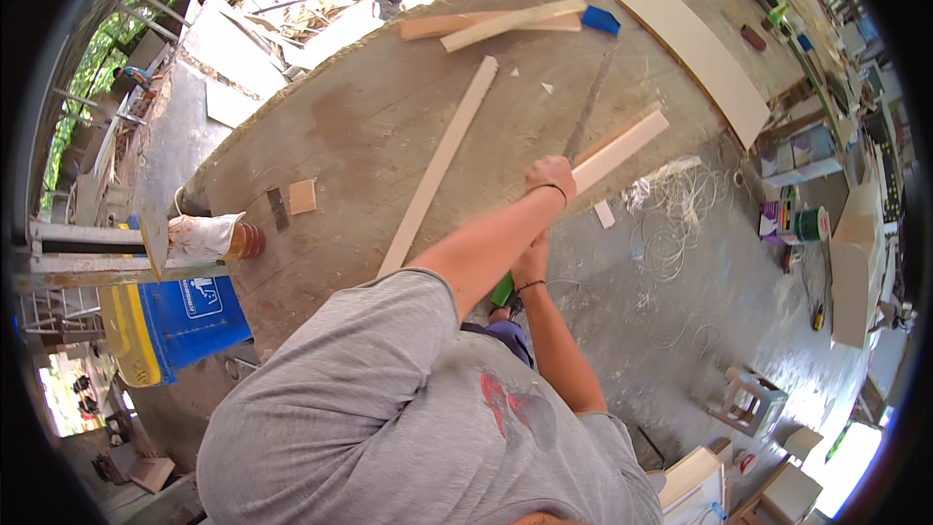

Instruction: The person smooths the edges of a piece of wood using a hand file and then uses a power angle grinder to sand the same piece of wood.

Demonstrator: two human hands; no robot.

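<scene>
My left hand [551, 175] is closed at the near end of a pale wooden board [624, 148], which slants away to the right along the table's edge. A long thin dark strip [589, 102] reaches across the tabletop toward that hand; I cannot tell whether it is a blade or a mark. Below my left forearm, my right hand [530, 259] is closed, its fingers partly hidden. A green object [502, 289] shows just beneath it, and what the right hand holds cannot be made out. To the left, a long narrow wooden strip [442, 160] lies on the table.
Two crossed boards [515, 24] and a blue piece [601, 20] lie at the table's far side. A wide pale panel [695, 58] is at the far right. Tangled strapping [680, 219] and a stool [746, 401] are on the floor; a blue bin [199, 321] stands left.
</scene>
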